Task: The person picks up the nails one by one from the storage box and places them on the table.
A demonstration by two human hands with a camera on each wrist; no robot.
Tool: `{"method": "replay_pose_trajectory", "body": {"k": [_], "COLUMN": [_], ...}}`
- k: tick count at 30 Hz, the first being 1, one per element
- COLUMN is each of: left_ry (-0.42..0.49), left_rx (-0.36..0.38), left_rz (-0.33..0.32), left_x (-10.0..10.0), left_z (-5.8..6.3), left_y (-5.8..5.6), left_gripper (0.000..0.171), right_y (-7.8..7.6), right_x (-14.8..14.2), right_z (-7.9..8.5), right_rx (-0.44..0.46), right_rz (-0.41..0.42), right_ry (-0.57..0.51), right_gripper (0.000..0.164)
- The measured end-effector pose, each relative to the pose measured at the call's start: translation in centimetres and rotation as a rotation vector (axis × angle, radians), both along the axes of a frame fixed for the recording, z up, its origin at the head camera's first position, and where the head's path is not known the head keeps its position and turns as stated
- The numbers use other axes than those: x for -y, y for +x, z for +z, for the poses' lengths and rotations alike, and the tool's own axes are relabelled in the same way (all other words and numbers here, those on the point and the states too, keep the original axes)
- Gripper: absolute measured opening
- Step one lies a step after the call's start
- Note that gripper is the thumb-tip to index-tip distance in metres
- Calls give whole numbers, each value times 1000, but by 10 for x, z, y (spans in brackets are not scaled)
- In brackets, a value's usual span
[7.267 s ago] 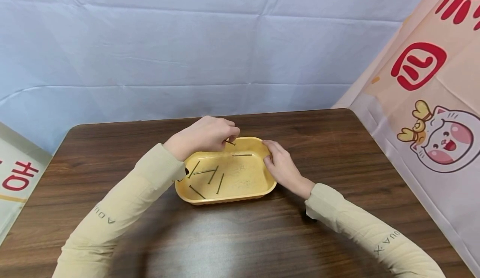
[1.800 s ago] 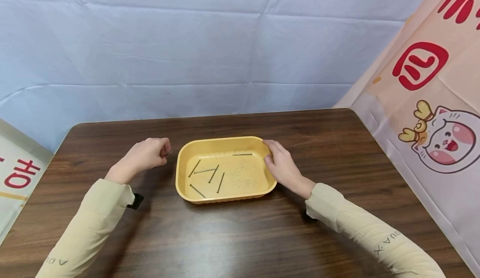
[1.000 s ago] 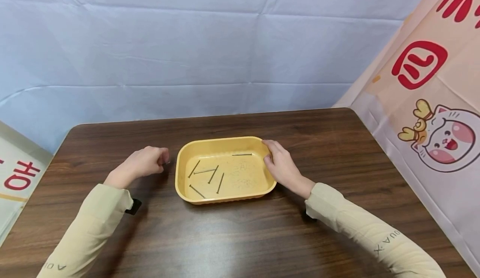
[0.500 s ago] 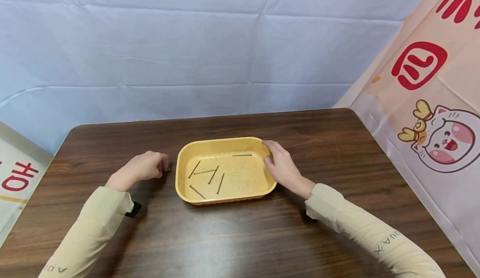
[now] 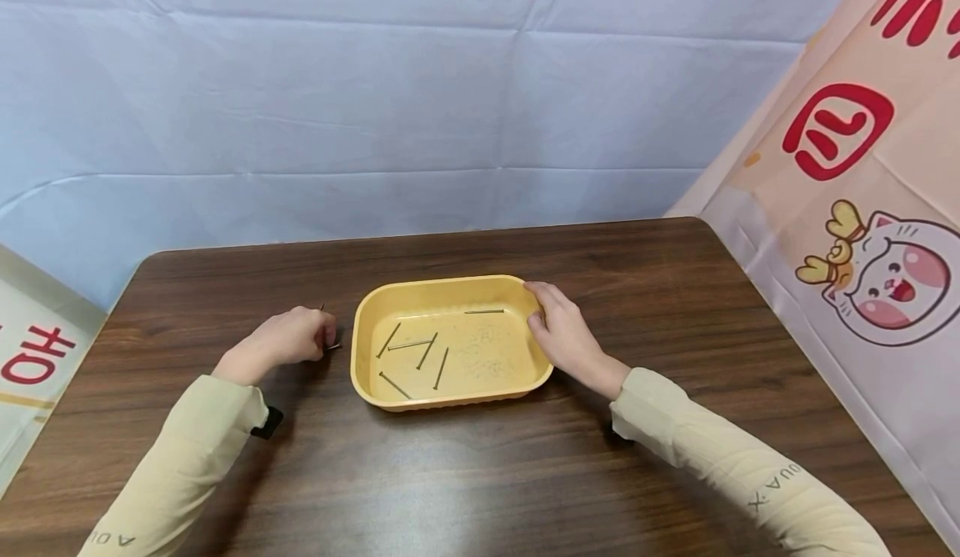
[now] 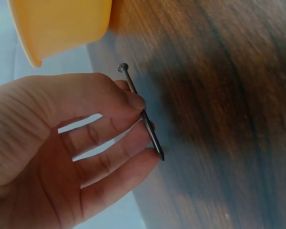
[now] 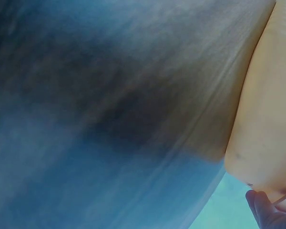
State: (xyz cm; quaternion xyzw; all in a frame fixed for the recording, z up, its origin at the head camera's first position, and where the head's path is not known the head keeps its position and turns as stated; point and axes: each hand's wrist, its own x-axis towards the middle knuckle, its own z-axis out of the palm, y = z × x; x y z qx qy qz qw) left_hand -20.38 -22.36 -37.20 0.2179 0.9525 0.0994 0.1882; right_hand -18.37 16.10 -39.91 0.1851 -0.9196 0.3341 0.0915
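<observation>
Left of the yellow tray (image 5: pixel 480 373), my left hand (image 5: pixel 288 340) pinches a nail (image 6: pixel 142 110) between thumb and fingers. In the left wrist view the nail's head points up toward the tray and its pointed end runs down past the fingertips. Whether the nail touches the table cannot be told. My right hand (image 5: pixel 566 332) grips the tray's right end, thumb over the rim; in the right wrist view its fingertips (image 7: pixel 261 202) show at the tray's lower edge. Several nails (image 5: pixel 441 368) lie scattered inside the tray, mostly in its left half, with one nail (image 5: pixel 483 312) near the far wall.
The tray stands on a dark wood-grain table (image 5: pixel 450 474). Behind the table hangs a pale cloth (image 5: pixel 337 107). A printed banner (image 5: pixel 847 232) with a cartoon face stands at the right, and another printed sheet (image 5: pixel 45 348) is at the left.
From above the tray my left hand has moved left beside it with the nail. Lately it has sunk slightly, and the nail shows more at its fingers. The right hand and tray stay put.
</observation>
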Motion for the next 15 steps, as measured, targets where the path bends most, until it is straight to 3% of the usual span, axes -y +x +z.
{"method": "replay_pose_trajectory", "body": {"k": [15], "left_ry": [-27], "left_rx": [16], "left_rz": [18], "left_x": [1], "left_z": [0], "left_y": [-1], "left_gripper": [18], "right_y": [0], "right_x": [0], "right_z": [1], "right_rx": [-3], "right_rz": [1], "right_ry": [6], "right_gripper": [42]}}
